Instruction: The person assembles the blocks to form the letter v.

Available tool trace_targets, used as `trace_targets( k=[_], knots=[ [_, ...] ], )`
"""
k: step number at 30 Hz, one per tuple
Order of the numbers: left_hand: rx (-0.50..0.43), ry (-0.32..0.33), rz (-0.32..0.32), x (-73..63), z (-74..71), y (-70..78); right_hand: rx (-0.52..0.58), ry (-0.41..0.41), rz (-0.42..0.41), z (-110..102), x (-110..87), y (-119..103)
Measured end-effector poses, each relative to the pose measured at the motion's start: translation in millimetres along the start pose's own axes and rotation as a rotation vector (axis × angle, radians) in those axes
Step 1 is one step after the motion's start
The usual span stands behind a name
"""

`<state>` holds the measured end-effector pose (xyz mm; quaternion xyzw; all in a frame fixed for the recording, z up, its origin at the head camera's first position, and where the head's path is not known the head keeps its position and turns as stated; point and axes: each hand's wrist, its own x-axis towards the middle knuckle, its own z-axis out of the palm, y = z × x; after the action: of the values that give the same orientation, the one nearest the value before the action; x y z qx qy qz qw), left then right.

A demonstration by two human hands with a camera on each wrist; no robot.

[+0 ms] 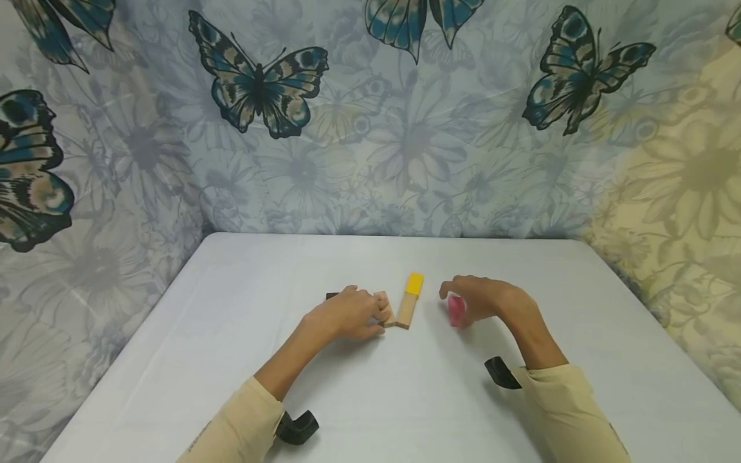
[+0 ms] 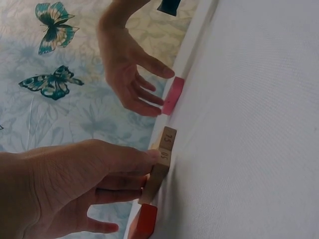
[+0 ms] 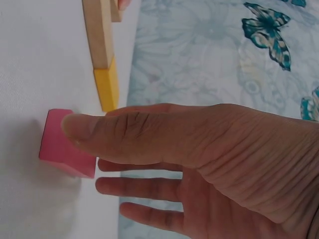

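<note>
With thumb and fingers, my left hand (image 1: 347, 313) pinches a plain wooden block (image 2: 158, 172) at the table's middle; printed digits show on its end in the left wrist view. A red block (image 2: 144, 221) lies just beyond that hand's fingers. My right hand (image 1: 483, 299) holds a pink block (image 3: 67, 144) low at the white tabletop, thumb on one side and fingers around the other. Between the hands lies another plain wooden block (image 1: 407, 312), with a yellow block (image 1: 414, 283) at its far end.
The white tabletop (image 1: 173, 360) ends at a back edge against a wall with butterfly prints (image 1: 260, 90). A dark piece (image 1: 331, 296) shows behind my left hand. Black curved wrist mounts (image 1: 298, 427) stick out below both sleeves.
</note>
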<state>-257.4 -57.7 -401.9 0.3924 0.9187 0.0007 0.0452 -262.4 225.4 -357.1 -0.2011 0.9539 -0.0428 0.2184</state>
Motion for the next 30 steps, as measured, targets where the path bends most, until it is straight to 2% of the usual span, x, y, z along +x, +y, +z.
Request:
trace_targets(
  k=[14,22,30],
  knots=[
    [-0.033,0.017,0.004,3.8,-0.3,-0.9,0.004,0.001,-0.008,0.6,0.8,3.8],
    [-0.021,0.026,0.002,2.3,-0.7,0.7,-0.01,-0.02,0.042,2.9,4.3,3.2],
    [-0.05,0.026,-0.001,3.5,-0.3,0.7,-0.029,-0.029,0.063,3.9,6.9,0.6]
  ],
)
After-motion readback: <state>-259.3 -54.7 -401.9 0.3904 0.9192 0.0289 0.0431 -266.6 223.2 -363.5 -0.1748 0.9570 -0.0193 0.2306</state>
